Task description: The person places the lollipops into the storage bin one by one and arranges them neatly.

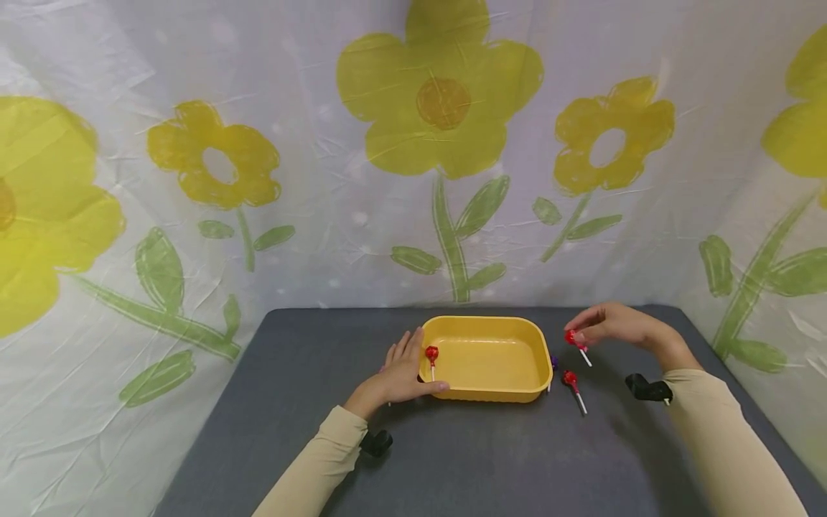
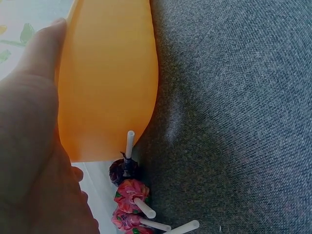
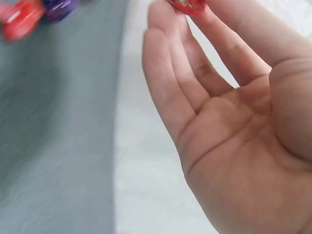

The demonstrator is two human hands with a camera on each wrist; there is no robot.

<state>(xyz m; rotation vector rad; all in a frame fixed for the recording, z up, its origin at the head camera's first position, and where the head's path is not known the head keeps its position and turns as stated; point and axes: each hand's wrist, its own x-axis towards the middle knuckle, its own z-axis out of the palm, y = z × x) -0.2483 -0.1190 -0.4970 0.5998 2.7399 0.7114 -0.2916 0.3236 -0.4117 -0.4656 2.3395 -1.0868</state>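
My right hand [image 1: 610,324] pinches a red-wrapped lollipop [image 1: 571,337] between its fingertips above the right of the table, white stick pointing down. In the right wrist view only a bit of red wrapper [image 3: 189,6] shows at the fingertips. My left hand [image 1: 402,373] rests against the left end of a yellow tray [image 1: 481,396], fingers extended, thumb along the front rim. Inside the tray at the left is one red lollipop [image 1: 431,353]. Below the left hand, a dark lollipop [image 2: 124,171] and pinkish-red lollipops [image 2: 131,195] lie beside the tray, mostly hidden in the head view.
Right of the tray, a red lollipop [image 1: 570,380] lies on the grey table [image 1: 491,459], and a purple lollipop [image 1: 553,362] sits close against the tray wall. A flower-printed curtain [image 1: 323,215] hangs behind the table and along its sides.
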